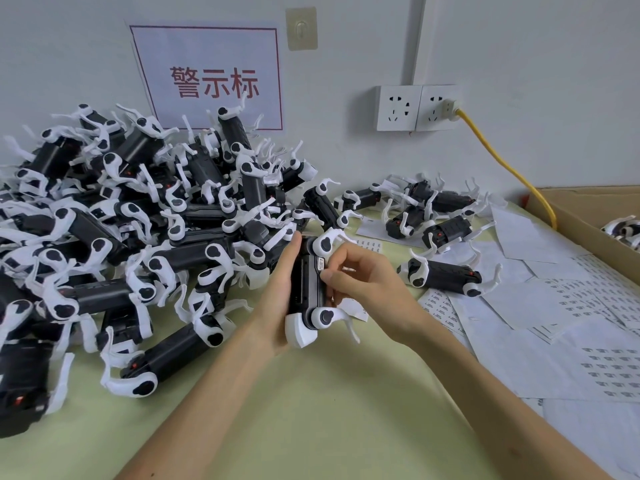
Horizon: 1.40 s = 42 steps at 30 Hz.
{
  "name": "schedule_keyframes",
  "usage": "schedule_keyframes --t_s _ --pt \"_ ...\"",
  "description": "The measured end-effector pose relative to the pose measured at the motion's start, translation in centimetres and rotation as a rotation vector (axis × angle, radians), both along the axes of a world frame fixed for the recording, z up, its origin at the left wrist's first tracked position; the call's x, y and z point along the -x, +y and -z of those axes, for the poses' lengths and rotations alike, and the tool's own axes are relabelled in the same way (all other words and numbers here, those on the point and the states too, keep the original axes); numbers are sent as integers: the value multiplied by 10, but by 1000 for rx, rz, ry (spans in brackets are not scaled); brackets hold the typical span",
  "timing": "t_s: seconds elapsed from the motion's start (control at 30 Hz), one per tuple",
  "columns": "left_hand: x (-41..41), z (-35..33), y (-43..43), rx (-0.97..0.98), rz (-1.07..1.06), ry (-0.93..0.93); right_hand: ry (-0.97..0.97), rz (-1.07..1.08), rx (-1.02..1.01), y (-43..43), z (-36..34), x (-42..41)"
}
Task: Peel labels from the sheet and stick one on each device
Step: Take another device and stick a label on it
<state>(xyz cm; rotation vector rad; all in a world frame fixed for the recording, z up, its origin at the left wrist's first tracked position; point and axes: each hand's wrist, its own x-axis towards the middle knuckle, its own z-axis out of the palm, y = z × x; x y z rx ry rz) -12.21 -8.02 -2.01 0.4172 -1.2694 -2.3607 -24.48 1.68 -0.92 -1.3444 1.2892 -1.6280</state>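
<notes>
My left hand (pixel 277 292) grips a black device with white legs (pixel 306 289), held upright above the table's middle. My right hand (pixel 360 275) has its fingers curled against the device's right side, thumb and fingertips on a small white label (pixel 320 263) near its top. Label sheets (pixel 568 306) with rows of small printed stickers lie spread on the right. A large heap of the same black and white devices (pixel 131 216) fills the left. Several more devices (pixel 440 220) lie behind the sheets at the back.
A cardboard box (pixel 585 209) holding more devices stands at the far right. A yellow cable (pixel 509 168) runs from the wall socket (pixel 419 107) down behind the box. A red-lettered sign (pixel 211 77) hangs on the wall. The pale green tabletop (pixel 311 410) lies under my forearms.
</notes>
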Motion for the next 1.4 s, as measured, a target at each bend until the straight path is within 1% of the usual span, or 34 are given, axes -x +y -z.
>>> schedule_keyframes --t_s 0.1,0.13,0.2,0.27,0.33,0.37,0.4,0.47,0.5,0.63,0.7,0.8,0.83,0.9,0.93,0.97,1.0,1.03,1.07,1.1,1.13,1.17,1.23,1.27,1.3,1.33,1.4 --pt "0 -1 0 -42 -29 33 -12 -14 26 1 -2 -1" --pt "0 -1 0 -44 -39 28 -12 21 50 0 -2 -1" --pt "1 0 -2 -36 -47 2 21 173 125 1 -2 -1" --pt "2 -1 -1 -32 -27 -18 134 347 193 4 -3 2" --pt "3 0 -1 -22 4 -30 338 431 209 7 -7 9" --pt "3 -1 0 -21 28 -33 403 392 186 9 -9 14" --pt "3 -1 1 -17 65 -45 417 304 137 10 -11 19" --pt "1 -1 3 4 168 -77 339 109 7 12 -15 27" --pt "0 -1 3 11 212 -93 306 65 -37 14 -17 30" --pt "-2 -2 0 -27 349 -113 282 33 -92 22 -22 41" --pt "0 0 -2 -15 393 -168 332 -6 -123 23 -21 45" --pt "6 4 -2 -4 372 -271 396 -80 -116 21 -18 48" --pt "6 4 -2 -54 363 -273 380 -81 -113 21 -17 50" --pt "3 7 -6 -168 316 -197 307 -52 -102 21 -16 55" --pt "2 5 -6 -187 258 -173 264 -18 -94 21 -16 59" --pt "1 4 -9 -215 209 -96 215 27 -83 22 -16 63" --pt "3 3 -15 -411 232 5 161 77 -68 24 -16 69" --pt "4 8 -22 -440 99 52 107 129 -51 26 -17 75" --pt "7 8 -22 -401 -12 43 47 184 -34 28 -19 81" --pt "6 6 -24 -288 -145 -12 -45 239 -5 32 -22 88" --pt "4 8 -24 -204 -212 -15 -200 296 54 36 -24 96" --pt "3 9 -27 -191 -273 -28 -433 346 161 42 -26 105" --pt "0 10 -31 -202 -366 -22 -966 372 504 59 -27 121" --pt "1 10 -33 -214 -392 -22 -1144 364 675 68 -25 130" --pt "0 9 -32 -223 -408 -15 -1249 369 781 75 -21 137" --pt "1 8 -30 -219 -425 -20 -1292 391 807 80 -18 143" --pt "2 7 -27 -192 -433 -39 -1283 501 684 80 -9 148"
